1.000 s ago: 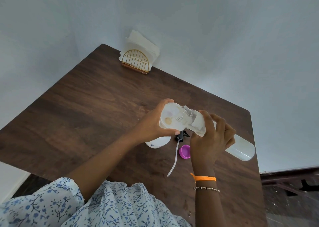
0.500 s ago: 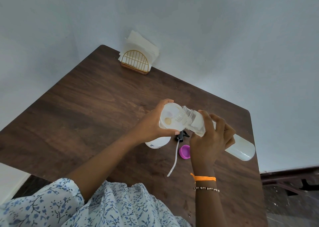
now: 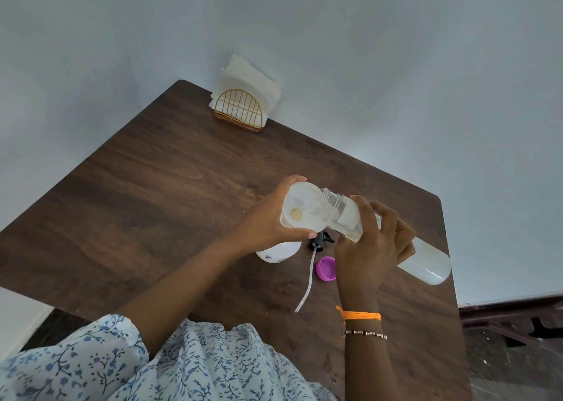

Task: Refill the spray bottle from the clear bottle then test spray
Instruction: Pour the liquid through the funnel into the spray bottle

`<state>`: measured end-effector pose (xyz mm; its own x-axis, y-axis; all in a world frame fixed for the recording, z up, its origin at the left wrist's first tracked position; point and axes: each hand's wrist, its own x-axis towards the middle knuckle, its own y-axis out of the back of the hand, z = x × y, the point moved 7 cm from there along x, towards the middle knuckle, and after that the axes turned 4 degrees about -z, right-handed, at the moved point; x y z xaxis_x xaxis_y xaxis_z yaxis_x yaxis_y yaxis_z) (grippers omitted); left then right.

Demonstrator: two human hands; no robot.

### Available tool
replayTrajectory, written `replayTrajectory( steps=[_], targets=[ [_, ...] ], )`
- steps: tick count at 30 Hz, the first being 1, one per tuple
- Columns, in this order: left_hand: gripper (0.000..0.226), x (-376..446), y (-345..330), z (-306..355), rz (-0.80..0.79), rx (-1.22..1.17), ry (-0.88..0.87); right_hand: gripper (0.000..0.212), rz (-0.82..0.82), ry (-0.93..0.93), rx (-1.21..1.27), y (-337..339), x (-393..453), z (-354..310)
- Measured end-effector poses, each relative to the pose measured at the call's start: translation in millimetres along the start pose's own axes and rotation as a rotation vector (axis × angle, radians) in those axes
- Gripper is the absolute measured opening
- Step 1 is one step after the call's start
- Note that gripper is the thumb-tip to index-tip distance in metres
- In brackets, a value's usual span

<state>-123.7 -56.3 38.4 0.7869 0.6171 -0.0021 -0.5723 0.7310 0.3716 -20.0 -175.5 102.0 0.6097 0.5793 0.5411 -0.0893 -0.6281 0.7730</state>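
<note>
Nothing much is moving since the earlier frames: both hands are keeping the same pouring pose. Left hand (image 3: 268, 221) fingers are wrapping the funnel (image 3: 300, 208), which is sitting over the spray bottle (image 3: 278, 250) standing on the tabletop (image 3: 152, 202). Right hand (image 3: 371, 242) fingers are gripping the clear bottle (image 3: 426, 263), tilted with its mouth touching the funnel rim. Pouring step looks in hand; liquid flow is too faint to tell. Spray head (image 3: 318, 242) with its tube and the purple cap (image 3: 326, 268) are lying nearby. Next move is calling for righting the bottle, then refitting the spray head.
</note>
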Motion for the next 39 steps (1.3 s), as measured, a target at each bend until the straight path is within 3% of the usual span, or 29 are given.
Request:
replayTrajectory(
  steps=[39],
  targets=[
    [0.088,-2.5,1.2,1.9,-0.007,-0.027,-0.012,0.063,0.031,-0.009,-0.021,1.6,-1.2,1.4]
  ],
)
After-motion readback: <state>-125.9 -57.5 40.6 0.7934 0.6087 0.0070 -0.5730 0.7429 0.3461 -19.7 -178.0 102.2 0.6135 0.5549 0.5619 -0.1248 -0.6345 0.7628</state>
